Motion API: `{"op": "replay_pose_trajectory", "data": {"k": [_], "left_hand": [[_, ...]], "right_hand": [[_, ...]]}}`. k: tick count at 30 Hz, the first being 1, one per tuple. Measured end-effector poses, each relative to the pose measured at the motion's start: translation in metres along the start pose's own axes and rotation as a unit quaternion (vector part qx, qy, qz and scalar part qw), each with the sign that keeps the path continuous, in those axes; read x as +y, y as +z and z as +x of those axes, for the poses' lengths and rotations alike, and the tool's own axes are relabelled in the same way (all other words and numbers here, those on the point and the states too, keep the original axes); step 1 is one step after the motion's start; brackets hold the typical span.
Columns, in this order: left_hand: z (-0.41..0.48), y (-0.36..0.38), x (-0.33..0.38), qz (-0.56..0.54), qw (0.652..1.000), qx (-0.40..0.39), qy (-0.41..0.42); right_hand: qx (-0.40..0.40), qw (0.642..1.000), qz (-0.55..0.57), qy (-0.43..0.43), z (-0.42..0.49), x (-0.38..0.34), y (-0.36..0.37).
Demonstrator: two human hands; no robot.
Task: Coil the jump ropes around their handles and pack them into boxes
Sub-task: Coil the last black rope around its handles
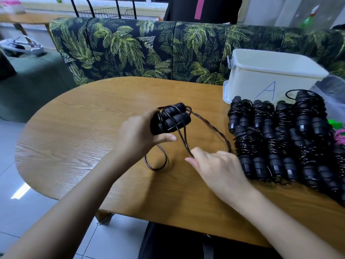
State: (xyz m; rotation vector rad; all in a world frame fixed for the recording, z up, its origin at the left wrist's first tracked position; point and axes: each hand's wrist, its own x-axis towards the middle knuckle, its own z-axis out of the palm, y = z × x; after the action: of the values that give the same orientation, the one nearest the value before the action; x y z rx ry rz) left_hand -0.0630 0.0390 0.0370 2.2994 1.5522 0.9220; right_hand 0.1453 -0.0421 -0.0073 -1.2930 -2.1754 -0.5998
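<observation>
My left hand (139, 135) grips a pair of black jump-rope handles (172, 119) held side by side above the wooden table (78, 128), with a few turns of thin black cord around them. The loose cord (211, 128) runs from the handles in a twisted arc to my right hand (214, 165), which pinches it just above the tabletop. Another loop of the cord (155, 159) lies on the table below my left hand. Several coiled black jump ropes (280, 139) lie in rows at the right.
A white lidded plastic box (270, 75) marked with a blue letter A stands at the back right, behind the coiled ropes. A leaf-patterned sofa (141, 51) runs along the table's far side. Green and pink items (337, 129) show at the right edge.
</observation>
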Motion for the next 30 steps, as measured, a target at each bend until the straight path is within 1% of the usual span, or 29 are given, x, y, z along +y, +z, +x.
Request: {"op": "replay_pose_trajectory", "data": {"k": [2,3,7,12,14,17,21,22,24,25,26,28,30], "left_hand": [[0.000,0.002,-0.002,-0.068,0.998,0.005,0.002],[-0.001,0.004,-0.002,-0.085,0.996,0.004,0.002],[-0.004,0.009,-0.004,-0.106,0.994,0.006,-0.013],[-0.008,0.017,0.000,-0.096,0.995,-0.009,0.000],[-0.008,0.018,-0.003,-0.080,0.997,0.003,0.000],[-0.005,0.013,-0.012,-0.037,0.999,0.034,0.003],[0.002,0.007,-0.033,-0.049,0.997,0.057,0.030],[0.002,0.007,-0.038,-0.058,0.996,0.056,0.039],[0.004,0.009,-0.044,-0.067,0.995,0.054,0.055],[0.004,0.011,-0.047,-0.074,0.994,0.053,0.060],[0.004,0.011,-0.048,-0.082,0.993,0.053,0.062],[0.004,0.008,-0.048,-0.076,0.993,0.067,0.065],[0.004,0.003,-0.046,-0.060,0.992,0.078,0.072]], "right_hand": [[-0.006,1.000,0.005,-0.009,-0.006,-0.006,0.010],[-0.010,1.000,0.007,-0.009,-0.007,-0.009,0.014],[-0.014,1.000,0.002,-0.015,-0.006,-0.020,0.022],[-0.025,0.999,-0.025,-0.030,-0.001,-0.031,0.031],[-0.037,0.998,-0.024,-0.037,0.000,-0.026,0.031],[-0.067,0.996,-0.002,-0.056,0.000,-0.005,0.029],[-0.093,0.993,0.055,-0.041,0.005,0.044,0.014],[-0.124,0.988,0.091,-0.023,0.009,0.054,0.006],[-0.214,0.963,0.160,0.029,0.018,0.071,-0.008],[-0.242,0.952,0.178,0.055,0.022,0.078,-0.010],[-0.257,0.942,0.197,0.084,0.026,0.084,-0.012],[-0.261,0.916,0.270,0.142,0.032,0.095,-0.012],[-0.265,0.886,0.340,0.171,0.035,0.102,-0.013]]}}
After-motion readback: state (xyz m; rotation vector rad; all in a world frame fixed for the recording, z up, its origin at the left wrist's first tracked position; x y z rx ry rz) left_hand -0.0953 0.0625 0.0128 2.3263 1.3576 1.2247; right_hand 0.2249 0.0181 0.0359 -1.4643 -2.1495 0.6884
